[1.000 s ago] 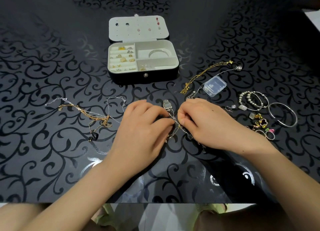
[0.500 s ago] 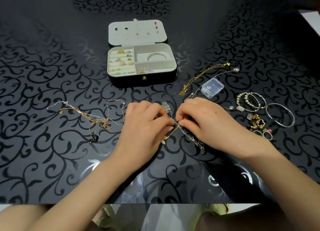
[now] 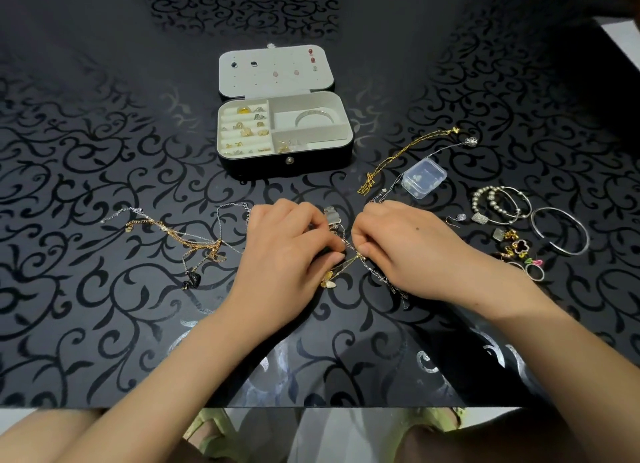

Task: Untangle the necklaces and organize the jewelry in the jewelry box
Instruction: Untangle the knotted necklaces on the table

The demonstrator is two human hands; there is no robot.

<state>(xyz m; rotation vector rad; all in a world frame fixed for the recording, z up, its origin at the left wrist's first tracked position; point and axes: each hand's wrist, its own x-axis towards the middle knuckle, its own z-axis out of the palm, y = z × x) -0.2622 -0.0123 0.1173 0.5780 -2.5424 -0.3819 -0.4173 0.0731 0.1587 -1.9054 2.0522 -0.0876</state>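
Now both my hands work just in front of the jewelry box (image 3: 242, 164), on my side of it. The left hand (image 3: 287, 251) and the right hand (image 3: 408, 247) have their fingers curled, and each one pinches strands of the tangled necklaces (image 3: 377, 273) between thumb and forefinger. I judge they grip so near to each other because the knot is small and must be teased apart gently from two sides. One silver pendant (image 3: 333, 215) and one gold pendant (image 3: 327, 282) stick out of this bundle, so it is at least two chains; the exact number I cannot tell.

To the left-front of the box lies a second tangle (image 3: 194, 242), gold and silver, which I think waits for its turn. To the right-front lie one gold chain (image 3: 405, 154) and one clear plastic case (image 3: 424, 178). Farther right is one open bangle (image 3: 561, 230), beside beaded bracelets (image 3: 498, 202) that I cannot count.

The box stands open, probably to receive pieces. It has one bangle (image 3: 315, 116) in the large compartment, rings (image 3: 247, 130) in the rolls, and about seven ear studs (image 3: 311, 60) on the lid.
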